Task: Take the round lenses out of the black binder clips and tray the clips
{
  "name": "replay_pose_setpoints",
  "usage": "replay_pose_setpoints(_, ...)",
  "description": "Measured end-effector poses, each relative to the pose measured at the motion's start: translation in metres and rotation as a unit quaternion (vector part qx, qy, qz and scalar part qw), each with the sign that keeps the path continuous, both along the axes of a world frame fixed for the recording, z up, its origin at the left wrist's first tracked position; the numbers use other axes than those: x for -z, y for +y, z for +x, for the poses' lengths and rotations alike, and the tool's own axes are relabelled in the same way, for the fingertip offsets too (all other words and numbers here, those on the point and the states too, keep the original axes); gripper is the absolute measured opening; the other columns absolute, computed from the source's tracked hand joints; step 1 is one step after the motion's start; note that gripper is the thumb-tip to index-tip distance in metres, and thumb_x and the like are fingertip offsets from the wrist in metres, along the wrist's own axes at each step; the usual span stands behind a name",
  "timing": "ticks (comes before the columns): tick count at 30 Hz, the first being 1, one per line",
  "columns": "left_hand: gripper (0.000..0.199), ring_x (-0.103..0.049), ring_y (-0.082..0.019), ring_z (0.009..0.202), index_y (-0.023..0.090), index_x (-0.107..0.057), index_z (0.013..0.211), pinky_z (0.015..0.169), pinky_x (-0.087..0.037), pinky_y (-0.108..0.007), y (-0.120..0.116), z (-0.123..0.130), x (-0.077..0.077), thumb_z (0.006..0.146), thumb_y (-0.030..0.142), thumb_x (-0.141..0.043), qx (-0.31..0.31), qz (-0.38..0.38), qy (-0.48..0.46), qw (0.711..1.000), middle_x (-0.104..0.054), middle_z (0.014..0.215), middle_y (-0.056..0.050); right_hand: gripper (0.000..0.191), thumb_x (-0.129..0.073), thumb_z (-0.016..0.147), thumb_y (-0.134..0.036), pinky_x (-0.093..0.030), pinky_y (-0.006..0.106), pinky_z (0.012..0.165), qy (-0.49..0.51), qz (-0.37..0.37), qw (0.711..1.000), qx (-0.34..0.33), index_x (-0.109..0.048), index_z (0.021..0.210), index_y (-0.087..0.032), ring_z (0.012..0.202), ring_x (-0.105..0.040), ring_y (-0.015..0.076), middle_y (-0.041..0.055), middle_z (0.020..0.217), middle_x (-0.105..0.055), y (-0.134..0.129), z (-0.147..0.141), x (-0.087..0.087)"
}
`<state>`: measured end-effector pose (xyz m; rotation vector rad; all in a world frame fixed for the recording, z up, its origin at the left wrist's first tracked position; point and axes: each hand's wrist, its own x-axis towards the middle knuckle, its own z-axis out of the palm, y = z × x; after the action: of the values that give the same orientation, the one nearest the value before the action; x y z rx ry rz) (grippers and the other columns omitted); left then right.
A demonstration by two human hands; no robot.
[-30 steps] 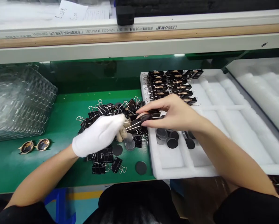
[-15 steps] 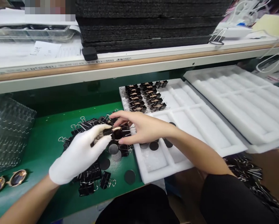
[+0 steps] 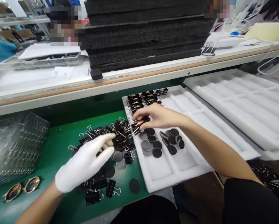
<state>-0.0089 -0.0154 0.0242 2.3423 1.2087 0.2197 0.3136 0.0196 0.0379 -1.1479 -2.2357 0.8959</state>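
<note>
My right hand [image 3: 159,116], bare, is at the left side of the white foam tray [image 3: 190,168], its thumb and fingers closed around clipped sunglasses. A black binder clip [image 3: 136,127] with wire handles sticks out from that grip; the rest is partly hidden by my fingers. My left hand [image 3: 88,158], in a white glove, is above the green table with thumb and fingers apart and nothing between them. Beside its fingertips lies a heap of binder clips [image 3: 122,137], with grey discs [image 3: 118,156] among them. Rows of clipped sunglasses [image 3: 136,102] stand in the tray's far left compartments.
Loose black discs [image 3: 157,145] lie in the tray's near compartments. Another white foam tray [image 3: 251,102] is on the right. Gold-rimmed sunglasses [image 3: 32,184] and stacked clear plastic trays [image 3: 15,146] are on the left. A shelf edge [image 3: 153,68] with black foam sheets [image 3: 146,37] crosses behind.
My right hand has moved right and away from me with the clipped sunglasses, from beside my left hand to the tray. My left hand has let go of them. The view has shifted slightly.
</note>
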Motion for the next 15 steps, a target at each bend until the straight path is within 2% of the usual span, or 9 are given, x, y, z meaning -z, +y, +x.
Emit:
replay_pose_setpoints(2, 0.041, -0.070, -0.021, 0.119, 0.030, -0.065, 0.136, 0.103, -0.058, -0.034, -0.001, -0.003, -0.005, 0.105, 0.047, -0.044, 0.034, 0.015, 0.036, 0.999, -0.073, 0.133, 0.000, 0.034, -0.082, 0.079, -0.025, -0.057, 0.037, 0.093, -0.034, 0.019, 0.999, 0.035, -0.078, 0.113, -0.020, 0.103, -0.075, 0.0232, 0.0058, 0.112, -0.081, 0.018, 0.043, 0.000)
replay_pose_setpoints(4, 0.040, -0.071, -0.021, 0.120, 0.032, -0.069, 0.132, 0.105, -0.058, -0.035, -0.002, -0.005, -0.009, 0.105, 0.048, -0.044, 0.050, 0.032, 0.058, 0.997, -0.073, 0.135, 0.001, 0.033, -0.079, 0.081, -0.026, -0.057, 0.036, 0.096, -0.078, 0.029, 0.990, 0.115, -0.079, 0.114, -0.020, 0.107, -0.075, 0.0239, 0.0062, 0.116, -0.081, 0.039, 0.090, 0.003)
replay_pose_setpoints(6, 0.040, -0.072, -0.021, 0.120, 0.034, -0.070, 0.132, 0.104, -0.060, -0.033, -0.002, -0.008, -0.011, 0.105, 0.049, -0.044, 0.050, 0.049, 0.070, 0.995, -0.073, 0.135, 0.002, 0.030, -0.076, 0.084, -0.024, -0.058, 0.034, 0.093, -0.137, 0.051, 0.964, 0.222, -0.079, 0.113, -0.019, 0.103, -0.076, 0.0242, 0.0058, 0.112, -0.082, 0.060, 0.132, 0.009)
replay_pose_setpoints(8, 0.041, -0.072, -0.022, 0.121, 0.035, -0.071, 0.132, 0.104, -0.061, -0.033, 0.000, -0.013, -0.011, 0.104, 0.050, -0.045, 0.049, 0.065, 0.076, 0.994, -0.074, 0.135, 0.002, 0.028, -0.072, 0.084, -0.018, -0.057, 0.037, 0.094, -0.166, 0.073, 0.942, 0.283, -0.080, 0.111, -0.018, 0.103, -0.075, 0.0281, 0.0080, 0.108, -0.082, 0.077, 0.164, 0.016)
replay_pose_setpoints(11, 0.042, -0.072, -0.022, 0.122, 0.035, -0.070, 0.133, 0.106, -0.060, -0.033, 0.008, -0.020, -0.007, 0.103, 0.053, -0.046, 0.042, 0.074, 0.080, 0.993, -0.073, 0.136, 0.002, 0.032, -0.070, 0.082, -0.011, -0.051, 0.044, 0.102, -0.193, 0.089, 0.920, 0.328, -0.081, 0.110, -0.019, 0.111, -0.071, 0.0340, 0.0099, 0.111, -0.081, 0.097, 0.192, 0.033)
replay_pose_setpoints(15, 0.043, -0.071, -0.021, 0.125, 0.037, -0.069, 0.134, 0.108, -0.059, -0.032, 0.021, -0.029, 0.003, 0.103, 0.057, -0.047, 0.033, 0.054, 0.083, 0.995, -0.072, 0.139, 0.003, 0.030, -0.071, 0.084, -0.014, -0.043, 0.048, 0.110, -0.215, 0.098, 0.908, 0.345, -0.080, 0.111, -0.021, 0.123, -0.063, 0.0358, 0.0090, 0.119, -0.078, 0.114, 0.200, 0.056)
